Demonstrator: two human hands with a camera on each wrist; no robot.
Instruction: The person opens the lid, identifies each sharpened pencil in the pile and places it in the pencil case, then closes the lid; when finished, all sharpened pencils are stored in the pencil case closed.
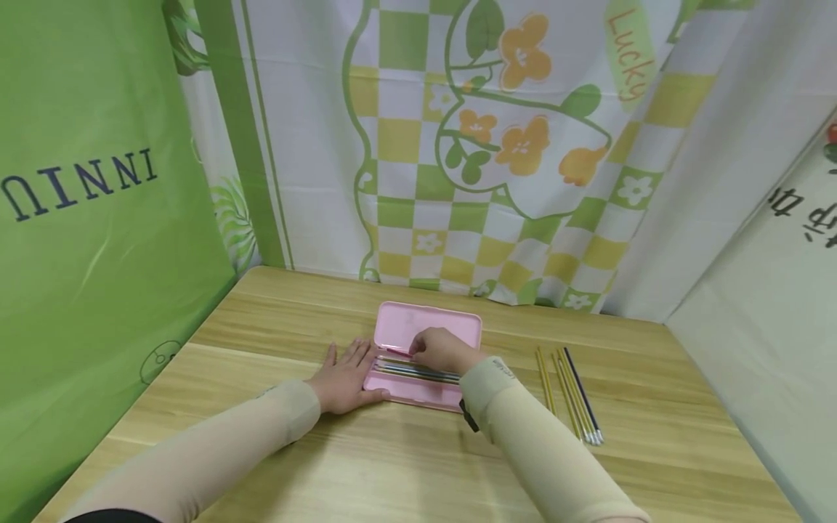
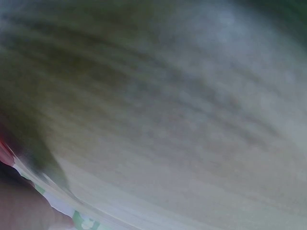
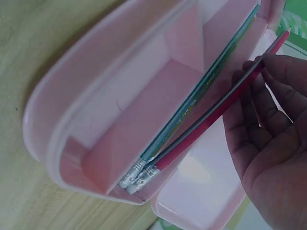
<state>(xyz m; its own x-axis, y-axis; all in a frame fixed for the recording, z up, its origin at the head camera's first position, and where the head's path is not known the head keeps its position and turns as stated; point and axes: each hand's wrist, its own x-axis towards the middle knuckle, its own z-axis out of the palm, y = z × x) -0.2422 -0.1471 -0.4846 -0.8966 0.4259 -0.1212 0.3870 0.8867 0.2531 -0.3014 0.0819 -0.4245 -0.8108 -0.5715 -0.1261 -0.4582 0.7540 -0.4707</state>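
We see a light wooden table (image 1: 275, 465) with a pale grain, backed by a patterned cloth. Near its middle lies an open pink pencil case (image 1: 451, 325), its lid folded flat toward the back, its tray holding several pencils side by side. To the right of the case, well apart from it, a small bunch of loose pencils (image 1: 570, 394) lies directly on the wood, eraser ends toward the front edge. Our left hand (image 1: 343, 381) rests flat on the tabletop, touching the case's left end.
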